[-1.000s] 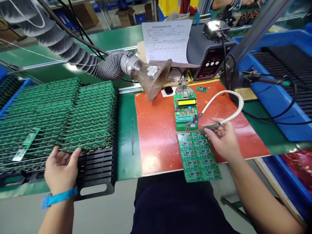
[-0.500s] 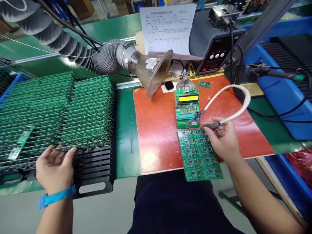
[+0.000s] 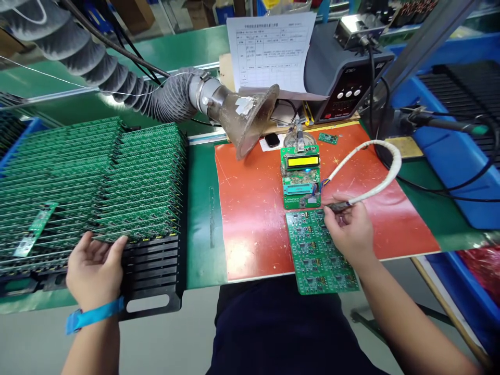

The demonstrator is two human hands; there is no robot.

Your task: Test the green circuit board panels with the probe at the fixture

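My left hand [image 3: 96, 271] is at the front of a black slotted rack [image 3: 156, 271], its thumb and fingers closed on the edge of the frontmost green circuit board. Several upright green circuit boards [image 3: 144, 172] fill the rack behind it. My right hand [image 3: 351, 232] pinches a dark probe [image 3: 338, 207] at the end of a white-wrapped cable [image 3: 390, 177]. The probe's tip is near the upper edge of a flat circuit board panel [image 3: 308, 255], which overhangs the table's front edge. Just above the panel lies a programmer board [image 3: 300, 174] with a lit yellow display.
A grey fume hose [image 3: 175, 96] with a clear funnel hangs over the red mat [image 3: 253, 224]. At the back stand a printed sheet [image 3: 269, 52] and a soldering station [image 3: 344, 78]. A blue bin [image 3: 449, 172] is at right. One small board strip [image 3: 37, 226] lies across the racked boards.
My left hand has shifted slightly right along the rack's front. The right hand has moved slightly left with the probe, and the view has shifted a little.
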